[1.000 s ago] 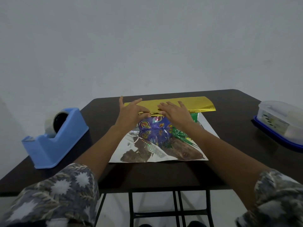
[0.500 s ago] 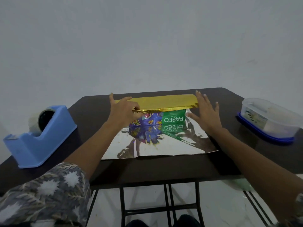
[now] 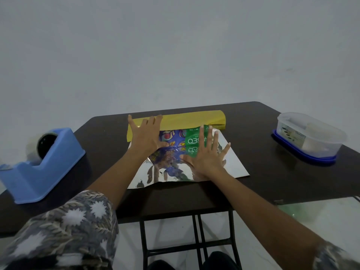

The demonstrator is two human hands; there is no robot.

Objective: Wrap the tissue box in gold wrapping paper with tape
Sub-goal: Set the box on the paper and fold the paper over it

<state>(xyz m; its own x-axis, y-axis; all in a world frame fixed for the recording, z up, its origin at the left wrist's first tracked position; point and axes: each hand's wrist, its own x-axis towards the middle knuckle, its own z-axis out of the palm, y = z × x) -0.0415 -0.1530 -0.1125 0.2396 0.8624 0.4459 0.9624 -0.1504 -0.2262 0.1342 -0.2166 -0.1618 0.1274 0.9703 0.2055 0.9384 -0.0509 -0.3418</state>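
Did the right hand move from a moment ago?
Yes. The right hand left the right end of the gold fold and came nearer, now flat over the tissue box and silver paper.

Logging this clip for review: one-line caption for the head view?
Left hand presses the gold paper over the tissue box, right hand spread flat before it; tape dispenser left, tub right.

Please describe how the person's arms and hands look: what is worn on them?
Both the left hand and the right hand are bare, with no gloves; I see no ring, watch or bracelet. The forearms are uncovered. The left sleeve and the right sleeve are short, of grey-blue fabric printed with pale leaves and white star-like flowers.
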